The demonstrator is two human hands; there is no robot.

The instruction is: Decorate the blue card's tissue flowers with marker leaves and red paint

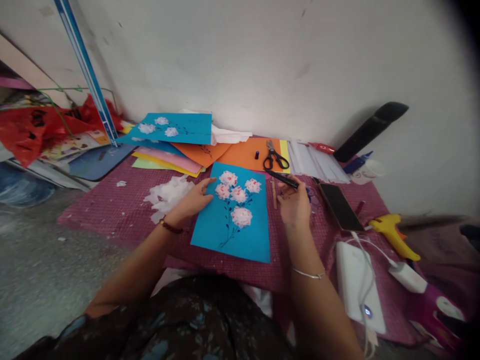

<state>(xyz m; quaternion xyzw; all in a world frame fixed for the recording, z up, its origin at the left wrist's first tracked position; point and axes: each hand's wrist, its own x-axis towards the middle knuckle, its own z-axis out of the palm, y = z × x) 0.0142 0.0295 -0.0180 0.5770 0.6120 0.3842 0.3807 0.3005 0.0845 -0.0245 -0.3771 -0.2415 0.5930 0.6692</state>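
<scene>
"How does the person's left hand (197,196) lie?"
"Back up, thumb (207,199) and forefinger (208,182) spread toward the right."
"And the right hand (295,204)?"
"Fingers (285,201) curled in a grip, forearm (314,280) reaching in from the near right."

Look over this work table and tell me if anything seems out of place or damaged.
Some litter: a small white scrap lies apart from the fluffy white pile, and a white bit is on the floor. The coloured sheets behind are stacked unevenly, edges sticking out. I see no spill or clear damage.
</scene>
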